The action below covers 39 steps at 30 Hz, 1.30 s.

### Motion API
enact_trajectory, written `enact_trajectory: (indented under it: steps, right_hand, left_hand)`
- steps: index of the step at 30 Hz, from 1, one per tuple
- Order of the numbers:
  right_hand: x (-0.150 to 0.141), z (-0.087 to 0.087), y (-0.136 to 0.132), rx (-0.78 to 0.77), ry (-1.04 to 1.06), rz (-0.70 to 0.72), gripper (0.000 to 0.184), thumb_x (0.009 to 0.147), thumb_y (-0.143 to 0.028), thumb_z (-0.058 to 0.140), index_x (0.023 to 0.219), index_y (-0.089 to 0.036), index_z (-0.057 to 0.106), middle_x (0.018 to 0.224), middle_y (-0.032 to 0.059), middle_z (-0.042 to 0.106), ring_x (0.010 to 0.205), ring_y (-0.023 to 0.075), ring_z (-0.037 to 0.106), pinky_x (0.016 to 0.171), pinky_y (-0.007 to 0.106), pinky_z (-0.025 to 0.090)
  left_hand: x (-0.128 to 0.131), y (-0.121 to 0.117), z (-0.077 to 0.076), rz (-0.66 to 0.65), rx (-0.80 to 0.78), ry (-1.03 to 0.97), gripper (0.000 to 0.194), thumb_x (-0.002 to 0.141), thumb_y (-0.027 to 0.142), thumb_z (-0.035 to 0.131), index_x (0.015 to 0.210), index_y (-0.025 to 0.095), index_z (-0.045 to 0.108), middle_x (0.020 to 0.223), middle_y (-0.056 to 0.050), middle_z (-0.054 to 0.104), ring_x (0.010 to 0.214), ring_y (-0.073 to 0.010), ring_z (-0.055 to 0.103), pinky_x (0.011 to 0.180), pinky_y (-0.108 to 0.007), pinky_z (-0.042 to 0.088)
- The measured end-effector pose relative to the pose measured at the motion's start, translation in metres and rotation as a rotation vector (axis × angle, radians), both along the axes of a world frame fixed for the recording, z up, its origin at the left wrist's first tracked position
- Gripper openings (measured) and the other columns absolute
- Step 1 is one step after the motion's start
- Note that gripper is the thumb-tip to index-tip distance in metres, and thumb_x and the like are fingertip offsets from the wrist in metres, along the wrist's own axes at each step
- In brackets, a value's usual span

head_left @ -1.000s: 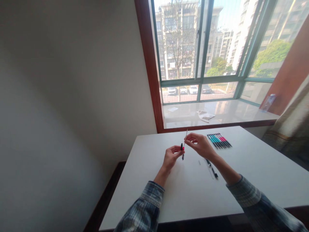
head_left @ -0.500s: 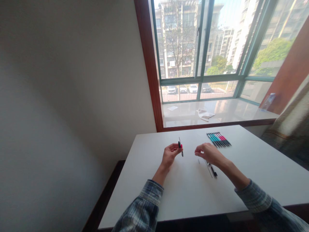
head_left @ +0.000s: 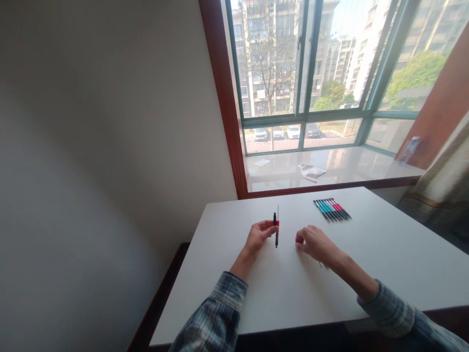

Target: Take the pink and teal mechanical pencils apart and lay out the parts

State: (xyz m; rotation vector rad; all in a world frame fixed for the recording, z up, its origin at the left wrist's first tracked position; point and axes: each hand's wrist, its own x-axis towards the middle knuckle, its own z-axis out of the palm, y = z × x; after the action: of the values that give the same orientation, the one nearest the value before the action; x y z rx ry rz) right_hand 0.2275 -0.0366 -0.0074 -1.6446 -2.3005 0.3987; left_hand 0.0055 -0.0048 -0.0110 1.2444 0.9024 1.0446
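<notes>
One red pen barrel (head_left: 277,224) is standing nearly upright in the left hand (head_left: 258,236), above the white table (head_left: 205,288). Left fingers: thumb and fingertips are pinching firmly, no gap showing. A slim black piece (head_left: 274,216) is sharing the same grip, running alongside the barrel on its left and projecting above the fingers. A thin rod (head_left: 278,211) is pointing upward, apparently out of the barrel's top end. A black section (head_left: 277,240) is showing below the thumb; cannot tell which of the two pieces it is continuing.

Right hand (head_left: 314,242): hovering low over the table or resting on it (cannot tell which), near the left hand but apart from it. Its fingers are curling inward; the hand itself is hiding the fingertips, so cannot tell whether they are holding anything. Small parts (head_left: 321,265) are peeking out beneath the wrist, mostly covered, too little visible to identify.

Farther back on the right, a row of pens (head_left: 331,210) is lying side by side, teal toward the left, red toward the right, black lower ends pointing to the near right. Behind the table, the window sill (head_left: 282,180) is carrying a crumpled white cloth (head_left: 311,172) and a clear bottle (head_left: 409,150).
</notes>
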Motion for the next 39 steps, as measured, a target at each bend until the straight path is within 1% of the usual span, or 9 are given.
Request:
enact_trajectory:
  steps: [5, 8, 11, 13, 16, 19, 23, 32, 39]
  right_hand:
    - [0.009, 0.019, 0.026, 0.004, 0.380, 0.062, 0.014, 0.084, -0.033, 0.068, 0.084, -0.022, 0.077, 0.079, 0.0042, 0.076, 0.075, 0.0214, 0.068, 0.070, 0.032, 0.048]
    - [0.021, 0.022, 0.052, -0.130, 0.716, 0.069, 0.029, 0.083, -0.043, 0.071, 0.101, -0.020, 0.075, 0.084, 0.0056, 0.076, 0.080, 0.0213, 0.068, 0.071, 0.032, 0.050]
    - [0.029, 0.013, 0.073, -0.243, 1.011, -0.020, 0.038, 0.079, -0.047, 0.078, 0.105, -0.020, 0.075, 0.091, 0.0058, 0.075, 0.084, 0.0191, 0.067, 0.075, 0.031, 0.050]
    - [0.031, 0.004, 0.082, -0.281, 1.193, -0.075, 0.037, 0.073, -0.046, 0.084, 0.098, -0.020, 0.075, 0.090, 0.0043, 0.073, 0.082, 0.0169, 0.065, 0.077, 0.030, 0.050]
    - [0.029, -0.008, 0.084, -0.311, 1.379, -0.082, 0.037, 0.066, -0.042, 0.091, 0.089, -0.020, 0.073, 0.085, 0.0020, 0.070, 0.079, 0.0147, 0.063, 0.076, 0.028, 0.050]
    - [0.028, -0.010, 0.081, -0.330, 1.411, -0.053, 0.037, 0.065, -0.039, 0.093, 0.089, -0.021, 0.072, 0.086, 0.0018, 0.070, 0.079, 0.0149, 0.064, 0.077, 0.028, 0.050]
    - [0.027, -0.005, 0.077, -0.327, 1.406, -0.020, 0.037, 0.067, -0.038, 0.091, 0.094, -0.022, 0.071, 0.092, 0.0027, 0.072, 0.086, 0.0173, 0.066, 0.078, 0.030, 0.050]
    - [0.028, -0.008, 0.079, -0.273, 1.254, 0.041, 0.041, 0.071, -0.045, 0.086, 0.102, -0.022, 0.072, 0.094, 0.0054, 0.073, 0.089, 0.0203, 0.066, 0.077, 0.032, 0.050]
    - [0.026, -0.008, 0.077, -0.275, 1.193, 0.067, 0.044, 0.071, -0.048, 0.084, 0.104, -0.022, 0.071, 0.099, 0.0074, 0.074, 0.094, 0.0230, 0.067, 0.080, 0.034, 0.052]
  left_hand:
    - [-0.001, -0.003, 0.003, -0.038, -0.027, 0.068, 0.042, 0.069, 0.042, 0.088, 0.100, 0.014, 0.081, 0.101, -0.011, 0.078, 0.092, -0.0237, 0.066, 0.086, -0.033, 0.045]
    - [-0.001, -0.003, 0.005, -0.072, -0.042, 0.084, 0.042, 0.068, 0.041, 0.089, 0.098, 0.013, 0.081, 0.099, -0.012, 0.078, 0.090, -0.0242, 0.068, 0.086, -0.034, 0.047]
    - [-0.001, -0.003, 0.005, -0.103, -0.057, 0.100, 0.041, 0.066, 0.040, 0.089, 0.096, 0.013, 0.082, 0.095, -0.011, 0.078, 0.086, -0.0231, 0.068, 0.083, -0.033, 0.048]
    - [0.000, -0.002, 0.004, -0.121, -0.052, 0.134, 0.041, 0.065, 0.039, 0.089, 0.095, 0.012, 0.082, 0.091, -0.010, 0.078, 0.083, -0.0223, 0.068, 0.082, -0.032, 0.048]
    - [0.001, 0.000, 0.005, -0.137, -0.046, 0.188, 0.039, 0.065, 0.038, 0.089, 0.094, 0.012, 0.083, 0.087, -0.009, 0.078, 0.081, -0.0217, 0.068, 0.081, -0.032, 0.049]
    - [0.002, 0.000, 0.008, -0.133, -0.054, 0.212, 0.038, 0.066, 0.039, 0.088, 0.092, 0.012, 0.083, 0.085, -0.009, 0.077, 0.079, -0.0215, 0.068, 0.077, -0.031, 0.049]
    - [0.003, 0.000, 0.014, -0.142, -0.061, 0.240, 0.037, 0.067, 0.040, 0.087, 0.092, 0.012, 0.082, 0.085, -0.009, 0.077, 0.077, -0.0210, 0.067, 0.073, -0.030, 0.049]
    - [0.005, -0.003, 0.022, -0.144, -0.056, 0.298, 0.029, 0.072, 0.036, 0.084, 0.091, 0.014, 0.081, 0.086, -0.008, 0.076, 0.076, -0.0195, 0.066, 0.074, -0.030, 0.048]
    - [0.006, -0.003, 0.023, -0.161, -0.029, 0.297, 0.033, 0.072, 0.040, 0.083, 0.091, 0.013, 0.081, 0.085, -0.009, 0.075, 0.074, -0.0207, 0.065, 0.070, -0.030, 0.048]
